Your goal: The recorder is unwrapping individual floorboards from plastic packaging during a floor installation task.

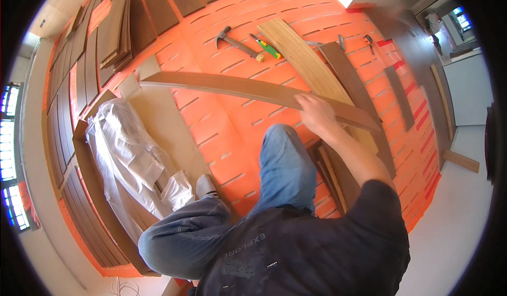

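Observation:
My right hand (317,115) is closed round the upper edge of a long brown floorboard (227,87), toward its right end. The board reaches leftward past my raised knee, its far left end above a flattened cardboard sheet (166,119). Behind it, a lighter wooden plank (303,50) lies slantwise beside a darker brown board (343,66). A hammer (237,43) and a green and yellow utility knife (268,48) rest on the orange underlay (211,132). My left hand is out of sight.
At left, a long cardboard box (82,137) holds crumpled white plastic wrap (124,145). Stacked brown boards (113,32) stand out beyond it. Short board pieces (338,177) lie by my right knee. An orange tape measure (368,42) sits far right, near laid dark flooring (404,37).

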`<action>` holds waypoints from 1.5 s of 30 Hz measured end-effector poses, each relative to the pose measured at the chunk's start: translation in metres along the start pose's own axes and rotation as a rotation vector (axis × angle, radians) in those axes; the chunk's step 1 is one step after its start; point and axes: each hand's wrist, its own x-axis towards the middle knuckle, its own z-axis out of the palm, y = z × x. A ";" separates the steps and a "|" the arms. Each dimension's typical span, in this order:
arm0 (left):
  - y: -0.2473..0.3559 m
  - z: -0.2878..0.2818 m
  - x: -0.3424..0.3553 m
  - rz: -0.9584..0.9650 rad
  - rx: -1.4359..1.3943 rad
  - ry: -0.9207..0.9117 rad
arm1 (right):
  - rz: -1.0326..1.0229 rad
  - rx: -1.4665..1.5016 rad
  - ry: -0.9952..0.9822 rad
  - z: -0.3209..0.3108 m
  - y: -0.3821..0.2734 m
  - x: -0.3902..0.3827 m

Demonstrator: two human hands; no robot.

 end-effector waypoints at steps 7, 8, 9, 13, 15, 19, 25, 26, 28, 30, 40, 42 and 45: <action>0.013 0.033 0.043 0.091 -0.051 -0.055 | 0.222 -0.252 0.238 -0.024 0.095 -0.087; 0.017 0.033 0.049 0.106 -0.052 -0.060 | 0.234 -0.251 0.250 -0.022 0.106 -0.085; 0.025 0.036 0.055 0.121 -0.054 -0.071 | 0.290 -0.263 0.235 -0.017 0.119 -0.083; 0.049 0.036 0.076 0.173 -0.047 -0.083 | 0.475 -0.258 0.157 0.014 0.155 -0.061; 0.063 0.036 0.086 0.193 -0.040 -0.092 | 0.492 -0.302 0.162 0.040 0.179 -0.058; 0.090 0.047 0.113 0.232 -0.023 -0.136 | 0.544 -0.390 0.165 0.091 0.210 -0.057; 0.126 0.108 0.149 0.291 -0.006 -0.308 | 0.501 -0.328 0.192 0.124 0.207 -0.071; 0.133 0.121 0.152 0.299 -0.003 -0.342 | 0.480 -0.299 0.184 0.120 0.197 -0.069; 0.144 0.156 0.152 0.314 -0.009 -0.430 | 0.569 -0.248 0.190 0.114 0.180 -0.072; 0.151 0.190 0.147 0.326 -0.018 -0.517 | 0.577 -0.139 0.224 0.110 0.162 -0.088; 0.158 0.239 0.129 0.340 -0.043 -0.630 | 1.133 -0.069 0.613 0.090 0.182 -0.315; 0.157 0.237 0.126 0.341 -0.045 -0.628 | 1.293 0.122 0.230 0.088 0.188 -0.339; 0.143 0.228 0.118 0.327 -0.043 -0.626 | 1.129 0.021 0.278 0.101 0.185 -0.342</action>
